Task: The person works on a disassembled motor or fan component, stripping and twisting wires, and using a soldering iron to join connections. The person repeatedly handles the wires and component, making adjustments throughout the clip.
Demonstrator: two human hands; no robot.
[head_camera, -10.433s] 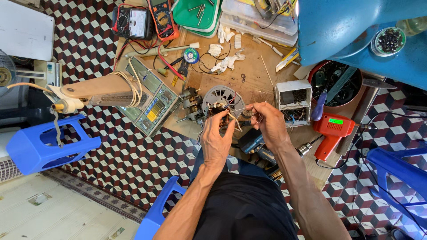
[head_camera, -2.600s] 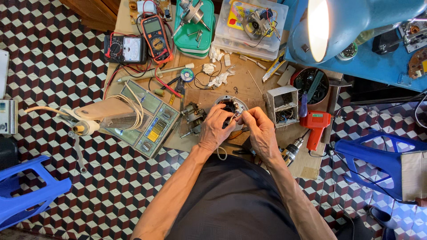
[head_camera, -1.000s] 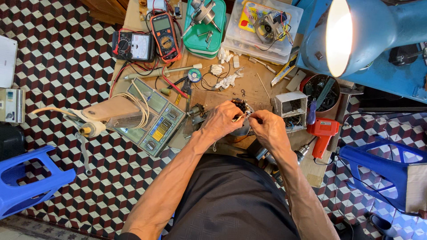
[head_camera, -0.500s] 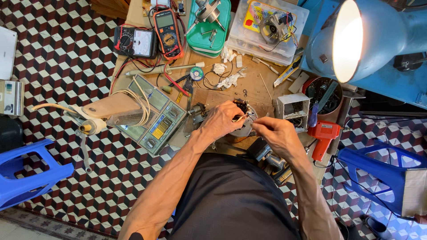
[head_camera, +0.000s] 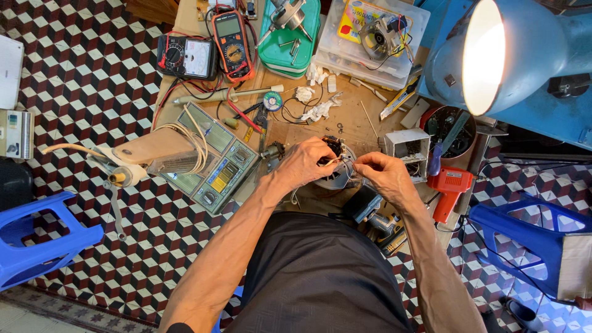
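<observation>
Bench (head_camera: 364,117), mid-repair: motor (head_camera: 336,176) at the front edge, both hands on it.
Left hand (head_camera: 305,161) cupped over motor, steadying; right hand (head_camera: 382,176) fingertips pinched on thin wire (head_camera: 346,168) — best kept taut, unkinked.

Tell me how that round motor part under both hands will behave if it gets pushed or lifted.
The round motor part looks like metal with windings, so probably stiff and heavy for its size. Lying flat on the wooden board, it should slide rather than roll. The thin wire at the left hand and right hand looks floppy and may snag.
</observation>
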